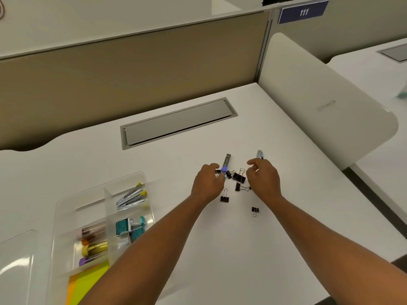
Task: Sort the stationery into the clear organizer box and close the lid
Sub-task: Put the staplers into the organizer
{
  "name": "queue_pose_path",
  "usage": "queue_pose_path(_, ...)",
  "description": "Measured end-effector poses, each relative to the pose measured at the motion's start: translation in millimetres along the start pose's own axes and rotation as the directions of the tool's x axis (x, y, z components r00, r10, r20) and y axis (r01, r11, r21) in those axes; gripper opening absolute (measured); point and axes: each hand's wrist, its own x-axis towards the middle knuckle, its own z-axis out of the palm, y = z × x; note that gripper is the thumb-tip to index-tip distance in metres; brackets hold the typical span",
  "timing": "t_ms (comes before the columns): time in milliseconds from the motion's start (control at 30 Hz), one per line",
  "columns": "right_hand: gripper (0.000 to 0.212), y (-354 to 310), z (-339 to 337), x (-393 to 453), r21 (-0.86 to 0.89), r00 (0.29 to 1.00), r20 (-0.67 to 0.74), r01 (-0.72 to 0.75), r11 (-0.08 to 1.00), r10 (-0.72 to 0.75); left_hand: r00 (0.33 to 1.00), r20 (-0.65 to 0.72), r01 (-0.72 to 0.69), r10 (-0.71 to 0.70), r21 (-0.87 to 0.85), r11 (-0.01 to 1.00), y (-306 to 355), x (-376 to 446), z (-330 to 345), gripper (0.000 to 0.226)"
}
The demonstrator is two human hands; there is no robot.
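The clear organizer box [66, 201] lies open at the left of the desk, holding staplers [132, 195], teal stamps [128, 227], markers [93, 243] and sticky notes [88, 282]. Several black binder clips [239, 177] are scattered mid-desk. My left hand [208, 183] pinches a small binder clip [217, 171] beside a grey lead case with a purple cap [226, 162]. My right hand [263, 177] hovers with curled fingers over the clips; a silver tool [259, 154] shows just beyond its fingers, and whether the hand holds it cannot be told.
The box's clear lid [15, 260] lies at the far left. A grey cable hatch [178, 123] is set into the desk behind the clips. A beige partition [132, 69] runs along the back, and a white divider panel [319, 102] stands at the right.
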Motion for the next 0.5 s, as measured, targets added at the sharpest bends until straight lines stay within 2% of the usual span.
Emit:
queue_pose_path(133,0.032,9.6,-4.4,20.4,-0.068,0.995,-0.066,-0.073,0.995,0.069,1.000,0.018,0.022,-0.023,0.048,0.999,6.7,14.5,9.7,0.050)
queue_pose_path(333,0.059,21.3,0.5,36.9,-0.226,0.969,0.021,-0.236,0.945,0.247,0.998,0.020,0.063,-0.065,0.086,0.994,14.9,27.3,12.6,0.043)
queue_pose_path(400,0.057,22.9,3.8,39.2,-0.237,0.963,0.049,-0.245,0.940,0.264,0.999,0.020,0.049,-0.051,0.063,0.997,16.5,28.7,12.2,0.024)
queue_pose_path(500,0.053,21.9,5.0,43.4,-0.232,0.960,0.074,-0.247,0.941,0.270,0.999,-0.009,0.040,-0.039,0.032,0.999,17.5,28.5,10.7,0.030)
